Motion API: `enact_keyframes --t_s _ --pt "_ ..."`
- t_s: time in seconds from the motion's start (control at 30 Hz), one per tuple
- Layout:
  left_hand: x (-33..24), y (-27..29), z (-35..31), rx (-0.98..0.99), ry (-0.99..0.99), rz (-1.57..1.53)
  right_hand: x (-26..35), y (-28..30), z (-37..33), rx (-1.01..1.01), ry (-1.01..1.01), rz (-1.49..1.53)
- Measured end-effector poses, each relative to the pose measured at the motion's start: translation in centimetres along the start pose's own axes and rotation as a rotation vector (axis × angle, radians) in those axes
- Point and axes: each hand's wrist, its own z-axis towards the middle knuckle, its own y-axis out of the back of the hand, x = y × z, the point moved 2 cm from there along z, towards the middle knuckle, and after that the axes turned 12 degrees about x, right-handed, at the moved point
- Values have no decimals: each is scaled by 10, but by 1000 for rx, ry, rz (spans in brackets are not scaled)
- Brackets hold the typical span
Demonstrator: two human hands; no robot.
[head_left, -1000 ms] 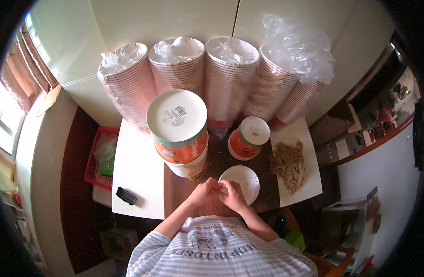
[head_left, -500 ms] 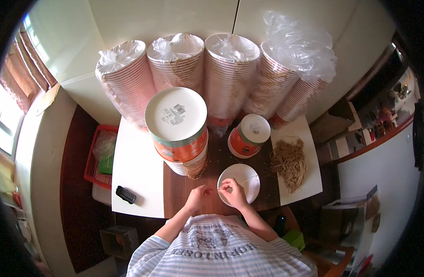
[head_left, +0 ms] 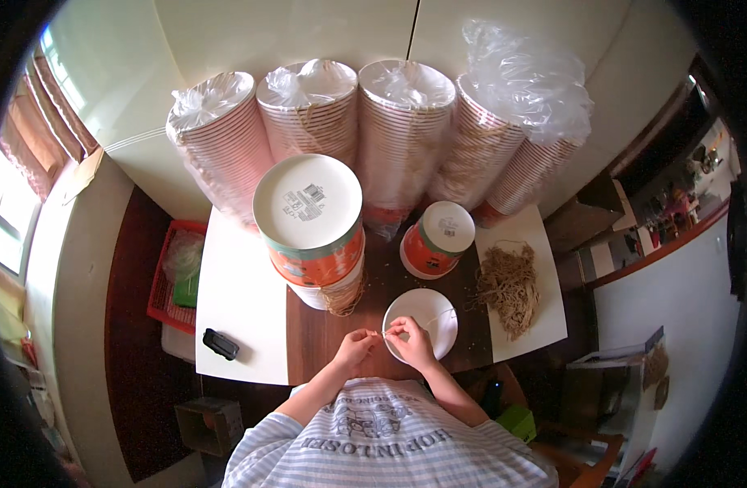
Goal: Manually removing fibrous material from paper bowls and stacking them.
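A thin pale strand (head_left: 383, 334) is at the fingertips, just over the left rim of a white container (head_left: 422, 304) standing open near the counter's near edge. The right hand (head_left: 414, 347) has its grip closed, thumb and fingers pinching the strand; the left hand (head_left: 353, 350) meets it with fingertips together, though whether they hold the strand is too small to tell.

Farther in stands an upturned orange-and-green tub (head_left: 308, 202) on white ones, its white base bearing a barcode and rows of small print; a smaller upturned tub (head_left: 449, 228) to its right has similar dark marking, too fine to read. A brown tangle of strands (head_left: 510, 289) lies by the counter's right edge, and a black object (head_left: 221, 344) near the near-left corner. Plastic-wrapped stacks (head_left: 406, 134) line the far edge. The striped shirt (head_left: 390, 455) carries a drawing and dark capitals.
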Motion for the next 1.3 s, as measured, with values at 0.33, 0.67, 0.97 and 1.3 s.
enact_keyframes --t_s 0.33,0.67,0.97,1.3 --pt "-28 -11 -14 -287 -500 879 4 2 1 1 78 -68" --pt "-38 -23 -19 -259 -612 1116 16 5 1 -11 135 -173" --pt "-38 -23 -19 -142 -472 956 8 4 1 -25 123 -109" --pt "-29 -7 -7 -96 -503 906 11 6 2 -32 134 -96"
